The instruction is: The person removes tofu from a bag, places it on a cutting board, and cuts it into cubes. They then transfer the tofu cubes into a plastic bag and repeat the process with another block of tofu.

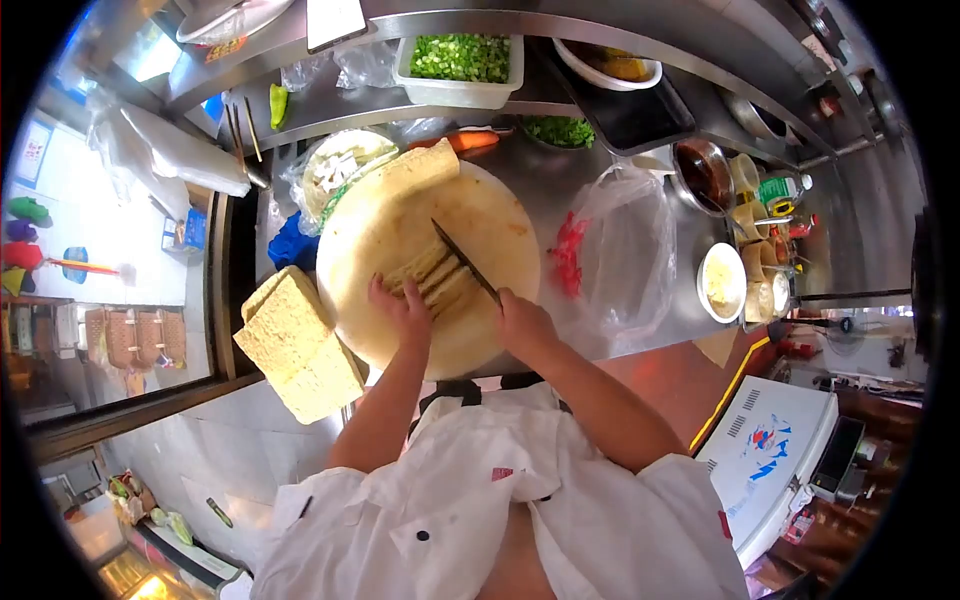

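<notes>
My right hand (524, 325) is closed around the handle of a knife (462, 258), its dark blade slanting up and left across the round chopping board (500, 215). Pale brown strips (440, 275), which look like cut tofu sheet, lie side by side under and left of the blade. My left hand (402, 310) is on their near left end, fingers bent over them and spread a little. At the board's far edge rests a rolled tofu sheet (415, 180). Larger folded tofu sheets (300, 345) overhang the counter, left of the board.
Behind the board are a bowl of white pieces (345, 165), carrots (470, 139) and greens (558, 130). A tub of chopped scallions (460, 60) stands on the shelf. Right are a clear plastic bag (625, 255), a white bowl (721, 283) and seasoning containers (760, 255).
</notes>
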The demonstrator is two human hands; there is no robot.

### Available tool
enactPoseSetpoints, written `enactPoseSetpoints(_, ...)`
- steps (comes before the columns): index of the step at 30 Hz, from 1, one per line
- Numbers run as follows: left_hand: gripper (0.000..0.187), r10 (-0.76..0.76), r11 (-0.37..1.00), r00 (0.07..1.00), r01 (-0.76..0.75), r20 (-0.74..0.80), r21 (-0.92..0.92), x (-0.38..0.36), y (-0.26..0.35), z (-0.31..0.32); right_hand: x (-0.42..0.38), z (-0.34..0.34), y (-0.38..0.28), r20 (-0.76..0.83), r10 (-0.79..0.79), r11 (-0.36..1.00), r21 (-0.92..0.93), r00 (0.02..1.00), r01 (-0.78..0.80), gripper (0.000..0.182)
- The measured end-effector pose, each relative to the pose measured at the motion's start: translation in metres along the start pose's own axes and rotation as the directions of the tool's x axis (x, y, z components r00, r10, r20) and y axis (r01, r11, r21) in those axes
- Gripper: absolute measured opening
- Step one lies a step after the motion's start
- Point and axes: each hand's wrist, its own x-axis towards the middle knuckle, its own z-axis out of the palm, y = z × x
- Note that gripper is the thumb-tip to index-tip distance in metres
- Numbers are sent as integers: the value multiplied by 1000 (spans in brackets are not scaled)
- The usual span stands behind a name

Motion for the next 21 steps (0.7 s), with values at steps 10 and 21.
enactPoseSetpoints(10,53,307,917,948,-318,82,241,25,21,-32,4,-10,-3,26,26,1000,-3,999,-26,23)
enactPoseSetpoints(21,34,480,726,477,-688,736,-28,68,50,-18,-5,-38,-16,-1,19,999,-42,1000,-19,25)
